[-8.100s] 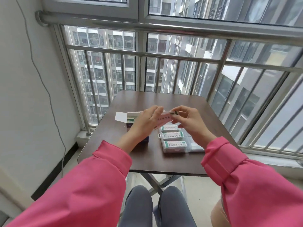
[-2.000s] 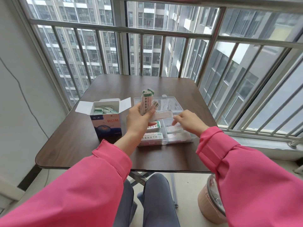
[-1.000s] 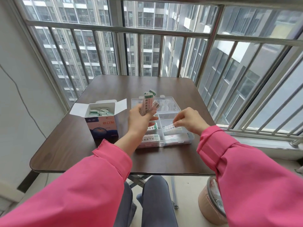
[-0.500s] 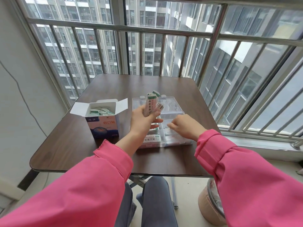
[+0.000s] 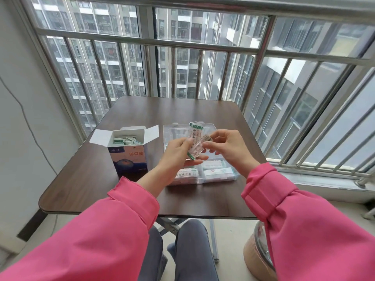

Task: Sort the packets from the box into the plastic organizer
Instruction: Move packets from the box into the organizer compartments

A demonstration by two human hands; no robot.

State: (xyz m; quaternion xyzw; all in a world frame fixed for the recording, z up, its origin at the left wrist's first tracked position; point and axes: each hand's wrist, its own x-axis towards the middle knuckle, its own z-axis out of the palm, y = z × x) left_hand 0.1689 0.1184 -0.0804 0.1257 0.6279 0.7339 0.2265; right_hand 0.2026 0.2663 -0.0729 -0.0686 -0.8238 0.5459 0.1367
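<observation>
A small blue and white box [image 5: 128,157] stands open on the brown table, left of centre, with several packets [image 5: 125,140] inside. To its right lies the clear plastic organizer [image 5: 221,178], lid folded back, with packets in its near compartments. My left hand [image 5: 178,152] holds a stack of white and green packets [image 5: 194,141] upright above the organizer. My right hand [image 5: 227,148] pinches one packet [image 5: 206,138] at the edge of that stack.
The table [image 5: 101,179] stands against a metal window railing [image 5: 182,43] at the back and right. A wall runs along the left. A pink lidded bucket [image 5: 257,254] sits on the floor under the table's right corner.
My right hand has risen from the organizer's right compartments to the stack in my left hand and now pinches a packet there. My left hand stays above the organizer.
</observation>
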